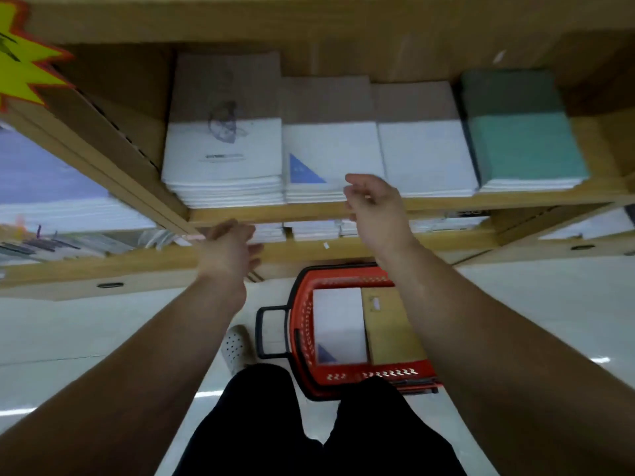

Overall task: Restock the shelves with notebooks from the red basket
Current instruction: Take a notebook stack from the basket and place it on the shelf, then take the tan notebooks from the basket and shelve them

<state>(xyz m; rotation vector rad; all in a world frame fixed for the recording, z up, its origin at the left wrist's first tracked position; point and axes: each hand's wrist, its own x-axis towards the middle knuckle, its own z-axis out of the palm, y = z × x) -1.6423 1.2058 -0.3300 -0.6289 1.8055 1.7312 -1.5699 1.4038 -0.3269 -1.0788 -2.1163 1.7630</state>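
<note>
The red basket (302, 324) stands on the floor below the shelves. Inside it lie a white notebook with a blue triangle (338, 324) and a brown notebook (391, 334) side by side. On the wooden shelf (446, 203) are stacks of notebooks: a white stack with a drawing (223, 156), a white stack with a blue triangle (326, 156), a plain white stack (426, 156) and a green stack (525, 146). My right hand (376, 207) hovers in front of the triangle stack, fingers loosely curled, holding nothing. My left hand (228, 249) is lower, at the shelf's front edge, fingers apart and empty.
A lower shelf (343, 247) holds more white stacks. A yellow star-shaped price sign (24, 67) hangs at the upper left. The neighbouring bay on the left holds purple-covered stacks (51, 187). My legs and a white shoe (237, 348) are beside the basket on the pale floor.
</note>
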